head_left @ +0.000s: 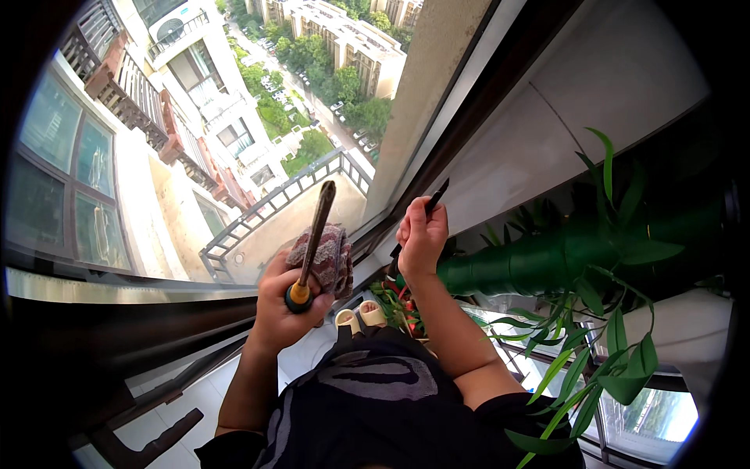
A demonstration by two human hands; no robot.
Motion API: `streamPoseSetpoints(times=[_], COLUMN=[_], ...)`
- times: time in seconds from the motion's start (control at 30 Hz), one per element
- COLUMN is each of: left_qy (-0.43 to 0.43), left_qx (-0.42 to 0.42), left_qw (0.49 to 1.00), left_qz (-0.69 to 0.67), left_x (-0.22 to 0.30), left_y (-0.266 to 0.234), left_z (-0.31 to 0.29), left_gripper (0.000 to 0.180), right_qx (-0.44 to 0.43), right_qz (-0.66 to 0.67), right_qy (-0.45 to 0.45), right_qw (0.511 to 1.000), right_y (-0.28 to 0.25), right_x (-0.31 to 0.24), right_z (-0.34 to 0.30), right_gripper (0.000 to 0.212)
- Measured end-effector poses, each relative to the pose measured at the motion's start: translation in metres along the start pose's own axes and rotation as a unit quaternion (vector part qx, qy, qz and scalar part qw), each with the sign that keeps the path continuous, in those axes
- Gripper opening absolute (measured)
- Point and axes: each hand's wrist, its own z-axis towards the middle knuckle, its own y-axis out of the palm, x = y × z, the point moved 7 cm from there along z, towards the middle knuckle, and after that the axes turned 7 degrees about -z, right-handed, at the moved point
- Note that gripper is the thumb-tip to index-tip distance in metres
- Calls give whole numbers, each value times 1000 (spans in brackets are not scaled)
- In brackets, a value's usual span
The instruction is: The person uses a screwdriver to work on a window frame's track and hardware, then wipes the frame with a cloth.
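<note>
**2 hands up at the high window**

The window (234,156) fills everything above and ahead of your grips, with the street far below. Its dark frame (437,156) runs diagonally just past your right knuckles.

Your left hand (285,301) is clenched around 2 things at once: the orange-collared end of a long brush handle (312,242), which slants up past your fingers against the glass, and a bunched patterned cloth (328,254) pressed to the thumb side. I judge that a crowded hold. Squeeze the handle low near the collar so it cannot twist, and keep the cloth pinned by the fingers rather than by the palm.

Your right hand (422,234) is closed in a fist on a thin dark tool (433,197), whose tip pokes up above the knuckles at the frame. What kind of tool it is cannot be told. Keep the wrist in line with the frame, as I judge a slip would send the tip across the glass.

To the right of the right fist sits a fat green tube (523,262), with leafy plants (601,344) below and outside your right forearm. Those leaves crowd the elbow, so draw back slowly.

Well under both grips your feet in pale slippers (359,316) stand on white floor tiles (195,399), with red and green clutter (402,305) just beside them.
</note>
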Motion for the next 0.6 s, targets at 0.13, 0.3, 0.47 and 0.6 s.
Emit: streamPoseSetpoints(times=[0.13, 0.3, 0.47, 0.6], left_qy=[1, -92, -22, -29], left_qx=[-11, -78, -33, -10], left_qw=[996, 965, 953, 976], left_qz=[-90, -233, -299, -218], left_x=[6, -2, 6, 9], left_y=[19, 34, 28, 19], left_z=[3, -5, -6, -10], left_gripper=[16, 17, 15, 15], right_qx=[-255, -234, -70, 25], right_qz=[10, 23, 32, -104], right_qy=[53, 100, -83, -324], right_qw=[965, 967, 994, 940], right_y=[42, 40, 14, -22], right_x=[8, 6, -37, -89], right_z=[-69, -62, -27, 32], right_gripper=[50, 38, 19, 18])
